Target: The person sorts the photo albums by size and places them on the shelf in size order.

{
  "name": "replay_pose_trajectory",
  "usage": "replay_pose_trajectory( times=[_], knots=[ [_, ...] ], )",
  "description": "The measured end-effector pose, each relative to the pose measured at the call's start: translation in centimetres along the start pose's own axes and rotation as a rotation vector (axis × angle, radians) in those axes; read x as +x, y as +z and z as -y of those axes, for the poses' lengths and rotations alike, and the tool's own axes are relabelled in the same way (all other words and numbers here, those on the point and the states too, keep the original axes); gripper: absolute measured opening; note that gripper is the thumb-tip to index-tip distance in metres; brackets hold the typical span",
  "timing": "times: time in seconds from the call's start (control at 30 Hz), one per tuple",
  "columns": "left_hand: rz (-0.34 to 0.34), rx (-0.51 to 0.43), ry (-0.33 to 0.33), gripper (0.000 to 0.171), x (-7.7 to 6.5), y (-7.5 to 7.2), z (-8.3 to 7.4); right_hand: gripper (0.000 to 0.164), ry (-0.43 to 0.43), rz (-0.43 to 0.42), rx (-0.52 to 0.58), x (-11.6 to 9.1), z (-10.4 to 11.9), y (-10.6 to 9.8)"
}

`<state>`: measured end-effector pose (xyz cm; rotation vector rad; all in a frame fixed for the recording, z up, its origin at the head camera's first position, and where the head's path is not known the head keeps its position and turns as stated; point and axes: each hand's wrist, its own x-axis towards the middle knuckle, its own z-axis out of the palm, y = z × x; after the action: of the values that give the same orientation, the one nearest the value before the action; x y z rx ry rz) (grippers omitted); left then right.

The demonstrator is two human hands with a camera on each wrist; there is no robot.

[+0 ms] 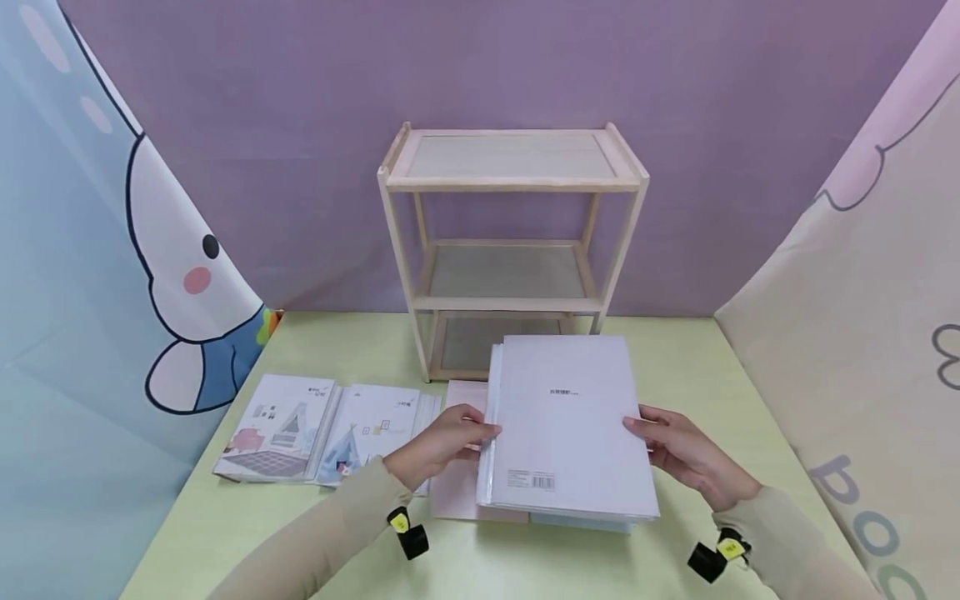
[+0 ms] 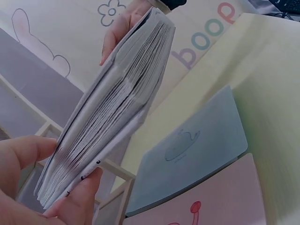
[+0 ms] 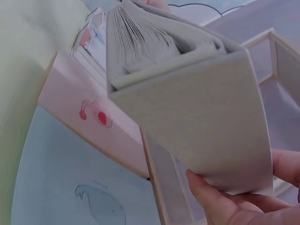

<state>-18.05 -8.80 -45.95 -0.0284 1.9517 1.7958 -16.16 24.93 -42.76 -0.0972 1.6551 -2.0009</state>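
Observation:
Between my two hands a thick white photo album [image 1: 566,433] is held up, back cover with a barcode facing the head camera. My left hand [image 1: 450,437] pinches its page edge, thumb on one cover and fingers under the other, as the left wrist view shows with the fanned pages [image 2: 112,89]. On the spine side my right hand [image 1: 693,454] grips the album; the broad spine [image 3: 197,117] fills much of the right wrist view. Below the album lie a pink book [image 2: 220,201] and a light blue book [image 2: 187,150], side by side, mostly covered in the head view.
Two white albums with tent and furniture drawings, one [image 1: 277,429] at the far left and one [image 1: 367,429] beside it, lie on the pale green table [image 1: 697,367]. A three-tier wooden rack [image 1: 513,187] stands at the back. Printed cloths hang on both sides.

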Motion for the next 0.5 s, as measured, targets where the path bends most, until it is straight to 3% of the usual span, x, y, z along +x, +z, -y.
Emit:
replay_pose_trajectory(
  times=[0.2, 0.5],
  knots=[
    [-0.015, -0.013, 0.024, 0.032, -0.5, -1.1, -0.1, 0.017, -0.011, 0.017, 0.056, 0.5, 0.5, 0.8],
    [-0.037, -0.017, 0.059, 0.031, -1.5, -2.0, -0.9, 0.028, -0.076, 0.092, 0.091, 0.7, 1.2, 1.6]
  ],
)
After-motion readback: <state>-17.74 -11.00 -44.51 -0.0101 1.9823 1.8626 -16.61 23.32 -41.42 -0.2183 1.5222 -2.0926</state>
